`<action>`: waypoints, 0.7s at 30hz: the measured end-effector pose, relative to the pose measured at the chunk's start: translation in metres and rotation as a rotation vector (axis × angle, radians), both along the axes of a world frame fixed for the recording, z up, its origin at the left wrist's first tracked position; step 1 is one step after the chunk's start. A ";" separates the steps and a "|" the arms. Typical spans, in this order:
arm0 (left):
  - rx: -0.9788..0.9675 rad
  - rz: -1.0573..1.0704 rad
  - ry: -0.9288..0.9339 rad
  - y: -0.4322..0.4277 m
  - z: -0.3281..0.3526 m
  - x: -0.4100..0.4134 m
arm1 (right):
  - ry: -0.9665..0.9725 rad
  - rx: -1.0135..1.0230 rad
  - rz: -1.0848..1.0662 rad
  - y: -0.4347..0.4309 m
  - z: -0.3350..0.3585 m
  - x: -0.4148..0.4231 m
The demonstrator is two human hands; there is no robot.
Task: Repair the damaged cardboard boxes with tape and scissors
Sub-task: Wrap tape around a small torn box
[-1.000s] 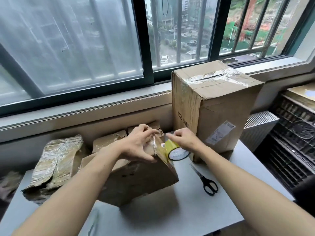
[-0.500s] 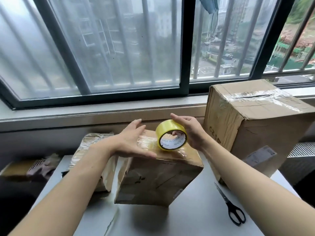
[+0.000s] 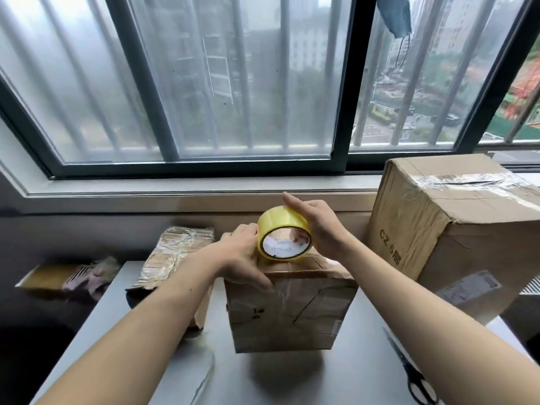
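Observation:
A small creased cardboard box (image 3: pixel 289 311) stands on the grey table (image 3: pixel 163 372) in front of me. My right hand (image 3: pixel 318 226) grips a roll of yellow tape (image 3: pixel 282 233) just above the box's top, fingers through the core. My left hand (image 3: pixel 242 255) rests on the box's top left edge, its thumb lying down over the front face and its fingertips touching the roll. Black scissors (image 3: pixel 415 378) lie on the table at the lower right, partly hidden by my right forearm.
A large taped cardboard box (image 3: pixel 450 238) stands at the right, against the window sill. A flattened, tape-wrapped carton (image 3: pixel 172 255) lies at the table's far left. Beyond the left edge sits a low shelf with cloth (image 3: pixel 84 276). The window (image 3: pixel 233 83) runs behind.
The view has swung further left and the box now sits square to me. My left hand moved from a flat pose onto the box's edge, and the roll stayed above the top.

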State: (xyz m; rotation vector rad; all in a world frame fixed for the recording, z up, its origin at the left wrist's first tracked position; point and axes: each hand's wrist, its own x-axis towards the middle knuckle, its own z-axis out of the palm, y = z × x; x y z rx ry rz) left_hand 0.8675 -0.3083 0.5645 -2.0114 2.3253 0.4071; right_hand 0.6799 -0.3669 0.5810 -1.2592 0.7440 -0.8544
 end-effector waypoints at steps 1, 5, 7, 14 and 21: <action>0.013 0.005 0.014 -0.001 -0.002 -0.004 | 0.037 -0.027 -0.002 -0.001 -0.001 -0.001; 0.089 -0.083 -0.063 0.000 -0.025 -0.009 | 0.304 -0.221 -0.045 -0.002 -0.014 -0.018; 0.137 -0.082 -0.066 -0.002 -0.030 0.003 | 0.480 -0.359 -0.078 -0.011 -0.011 -0.042; 0.235 -0.053 -0.153 -0.010 -0.022 0.004 | 0.601 -0.497 -0.058 -0.021 -0.010 -0.062; 0.138 -0.115 -0.064 -0.018 -0.026 -0.052 | 0.116 -0.095 -0.283 -0.013 -0.045 -0.073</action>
